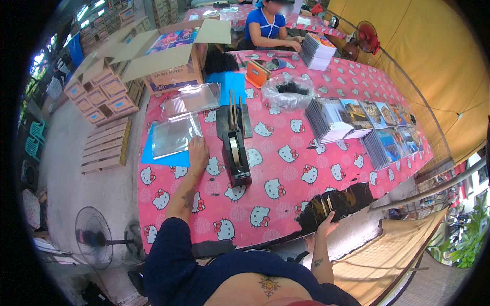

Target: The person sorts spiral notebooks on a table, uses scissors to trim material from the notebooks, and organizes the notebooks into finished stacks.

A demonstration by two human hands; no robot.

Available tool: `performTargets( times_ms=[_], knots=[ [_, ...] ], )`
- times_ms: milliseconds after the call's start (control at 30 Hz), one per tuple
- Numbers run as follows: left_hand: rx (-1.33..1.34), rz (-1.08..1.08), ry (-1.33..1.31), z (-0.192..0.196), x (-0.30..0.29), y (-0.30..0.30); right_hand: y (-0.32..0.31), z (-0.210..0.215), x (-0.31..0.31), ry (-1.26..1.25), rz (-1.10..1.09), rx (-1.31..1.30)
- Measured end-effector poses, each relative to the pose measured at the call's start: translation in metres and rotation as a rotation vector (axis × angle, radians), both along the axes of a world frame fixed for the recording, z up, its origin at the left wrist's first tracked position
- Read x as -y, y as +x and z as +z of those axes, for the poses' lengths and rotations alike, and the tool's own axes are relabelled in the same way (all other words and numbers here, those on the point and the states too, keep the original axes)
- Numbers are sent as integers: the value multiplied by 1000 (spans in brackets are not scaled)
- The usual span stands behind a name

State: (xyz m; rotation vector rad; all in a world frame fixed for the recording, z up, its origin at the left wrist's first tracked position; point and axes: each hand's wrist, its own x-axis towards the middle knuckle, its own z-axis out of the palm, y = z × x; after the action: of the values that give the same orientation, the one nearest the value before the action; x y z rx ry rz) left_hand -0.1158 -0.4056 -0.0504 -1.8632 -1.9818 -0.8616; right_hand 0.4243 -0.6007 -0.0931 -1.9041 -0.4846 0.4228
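My left hand (pixel 198 153) lies flat, palm down, at the right edge of a stack of clear plastic sheets (pixel 176 136). Bright blue sheets (pixel 178 159) stick out beneath that stack. Just right of this hand stands a black tape dispenser (pixel 237 158) with a roll in it and upright sticks behind. My right hand (pixel 325 224) is at the table's near edge, by a dark, worn patch (pixel 347 201) with pale streaks. Its thumb shows, but the other fingers are mostly hidden; whether it holds anything is unclear.
Notebook stacks (pixel 332 120) stand on the right of the pink patterned table (pixel 275 214). A plastic bag of black pieces (pixel 290 91) lies mid-table. An open carton (pixel 173 74) is at the far left. Across the table, a person in blue (pixel 265 28) handles a booklet pile (pixel 317 51).
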Motion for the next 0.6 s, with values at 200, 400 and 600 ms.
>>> performTargets(
  times_ms=[200,400,600],
  knots=[
    [25,-93,36,6,-1,-1,4,-5,-2,18,-18,-7],
    [94,-14,-201,49,-10,-12,12,5,-2,-312,-16,-20],
    [172,-70,-226,109,65,48,25,74,-46,33,239,492]
  ],
)
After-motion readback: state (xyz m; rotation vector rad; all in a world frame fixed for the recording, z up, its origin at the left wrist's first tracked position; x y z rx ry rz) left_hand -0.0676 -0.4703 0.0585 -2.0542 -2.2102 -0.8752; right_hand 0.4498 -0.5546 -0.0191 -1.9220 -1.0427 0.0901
